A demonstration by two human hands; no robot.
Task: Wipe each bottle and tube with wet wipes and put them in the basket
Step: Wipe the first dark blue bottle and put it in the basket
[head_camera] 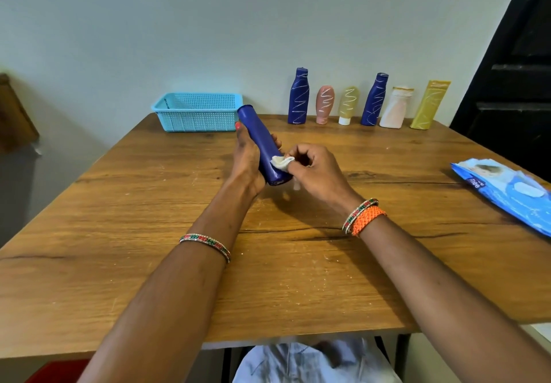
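My left hand (247,159) grips a dark blue bottle (261,141), tilted above the middle of the wooden table (149,218). My right hand (316,171) pinches a small crumpled wet wipe (281,162) against the bottle's lower side. The light blue basket (196,111) stands at the back left of the table, nothing visible inside. Along the back wall stand several scribbled containers: a blue bottle (298,96), a pink tube (324,104), a yellowish tube (348,104), another blue bottle (375,99), a white bottle (396,108) and a yellow tube (429,105).
A blue pack of wet wipes (507,192) lies at the table's right edge. A dark door (512,69) rises behind it at the right. White crumbs speckle the table near its front edge.
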